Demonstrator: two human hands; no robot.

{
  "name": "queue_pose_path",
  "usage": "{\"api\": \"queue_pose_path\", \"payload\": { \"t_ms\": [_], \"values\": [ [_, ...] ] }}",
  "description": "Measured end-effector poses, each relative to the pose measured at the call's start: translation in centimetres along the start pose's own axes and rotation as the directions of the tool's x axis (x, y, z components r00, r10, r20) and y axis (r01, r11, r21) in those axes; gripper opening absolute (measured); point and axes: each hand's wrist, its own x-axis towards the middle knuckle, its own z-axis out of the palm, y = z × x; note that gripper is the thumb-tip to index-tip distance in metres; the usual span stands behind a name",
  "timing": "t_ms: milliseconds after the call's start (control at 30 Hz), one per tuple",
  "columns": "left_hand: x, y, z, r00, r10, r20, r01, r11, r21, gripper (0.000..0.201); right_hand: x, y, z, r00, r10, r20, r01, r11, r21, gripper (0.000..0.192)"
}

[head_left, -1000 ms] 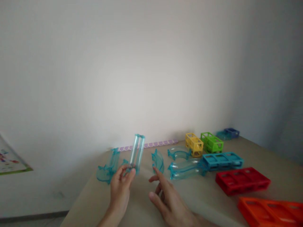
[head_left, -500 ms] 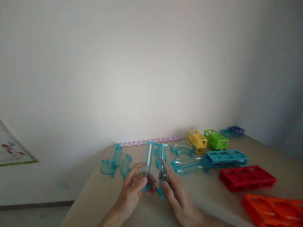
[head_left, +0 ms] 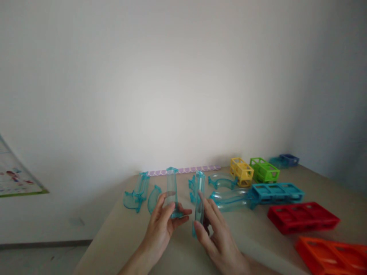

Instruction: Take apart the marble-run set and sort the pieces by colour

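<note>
My left hand (head_left: 162,228) grips the lower end of a clear teal half-tube track piece (head_left: 172,187), which stands upright. My right hand (head_left: 213,231) grips a second clear teal half-tube piece (head_left: 199,193), also upright. The two pieces stand a little apart, over the near middle of the beige table (head_left: 315,179). More clear teal track pieces lie behind them: a straight one with a flared end (head_left: 137,193), a short curved one (head_left: 153,196), and a long S-shaped one (head_left: 229,200).
Plastic frame blocks lie to the right: yellow (head_left: 241,171), green (head_left: 264,170), teal (head_left: 276,192), red (head_left: 303,217), orange (head_left: 332,255), dark blue (head_left: 289,159) at the back. A purple strip (head_left: 186,170) runs along the wall. A poster (head_left: 17,179) hangs at the left.
A second ago only my left hand held a teal piece. My right hand joined it half a second ago, and now each hand holds one half-tube, pulled apart from each other.
</note>
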Motion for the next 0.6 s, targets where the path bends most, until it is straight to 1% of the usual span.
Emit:
{"api": "queue_pose_path", "payload": {
  "t_ms": [100, 233, 367, 600],
  "values": [
    [-0.4, -0.6, -0.2, 0.999, -0.018, 0.038, 0.018, 1.000, 0.016, 0.039, 0.1, 0.2, 0.2, 0.999, 0.046, 0.026, -0.047, 0.998, 0.038, 0.060],
    [-0.8, -1.3, -0.3, 0.994, -0.047, 0.100, 0.038, 0.996, 0.085, 0.036, 0.0, 0.7, 0.5, 0.998, 0.069, 0.011, -0.070, 0.997, 0.016, 0.059],
    [-0.8, -1.4, -0.5, 0.994, -0.037, 0.099, 0.021, 0.988, 0.151, 0.037, 0.0, 0.5, 0.4, 0.997, 0.073, 0.033, -0.074, 0.997, 0.032, 0.059],
    [-0.7, -1.3, -0.7, 0.994, 0.002, 0.107, -0.031, 0.963, 0.269, 0.040, 0.1, 0.4, 0.3, 0.998, 0.065, 0.012, -0.066, 0.997, 0.037, 0.057]
  ]
}}
